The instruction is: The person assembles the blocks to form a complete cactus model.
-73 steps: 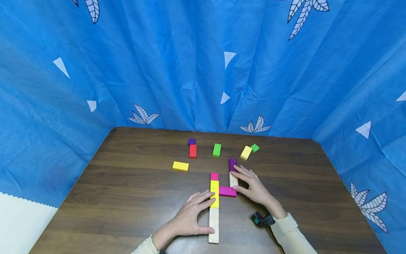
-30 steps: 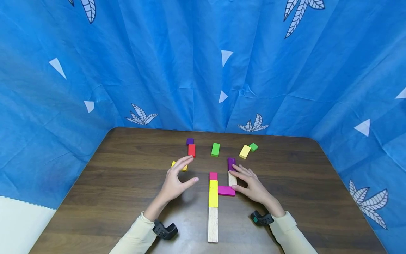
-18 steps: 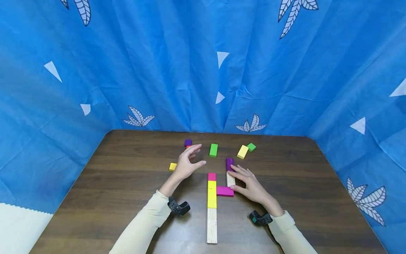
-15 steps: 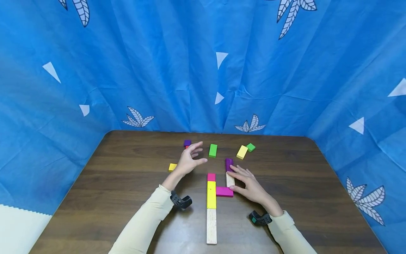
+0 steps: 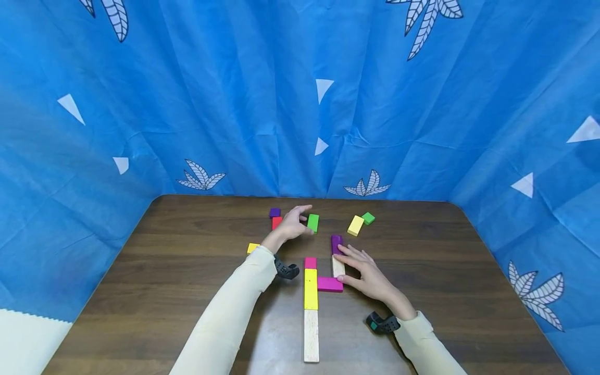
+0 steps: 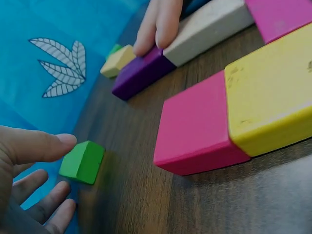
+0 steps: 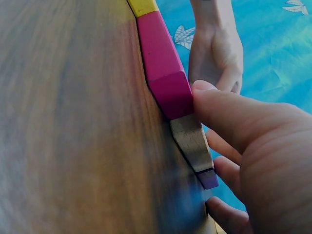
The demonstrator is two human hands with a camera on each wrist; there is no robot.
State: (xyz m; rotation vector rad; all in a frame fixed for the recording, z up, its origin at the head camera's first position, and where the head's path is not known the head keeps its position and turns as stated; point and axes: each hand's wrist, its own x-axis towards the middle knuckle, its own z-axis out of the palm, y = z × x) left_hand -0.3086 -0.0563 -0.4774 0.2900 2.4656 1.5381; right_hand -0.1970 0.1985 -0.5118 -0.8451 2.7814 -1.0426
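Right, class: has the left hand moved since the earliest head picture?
Yes. The left hand has moved forward, away from the long yellow block, to the larger green block.

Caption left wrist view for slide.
Left hand beside a rectangular green wooden block; right hand touching a rectangular purple wooden block.

Wears a plain, pale cream left sleeve (image 5: 229,307), long and softly wrinkled, and a matching right sleeve (image 5: 428,344), creased at the cuff. Carries a curved black left wristband (image 5: 286,269), dotted with holes, and a black right wristband (image 5: 388,325), marked with a small teal-green patch (image 5: 373,325).
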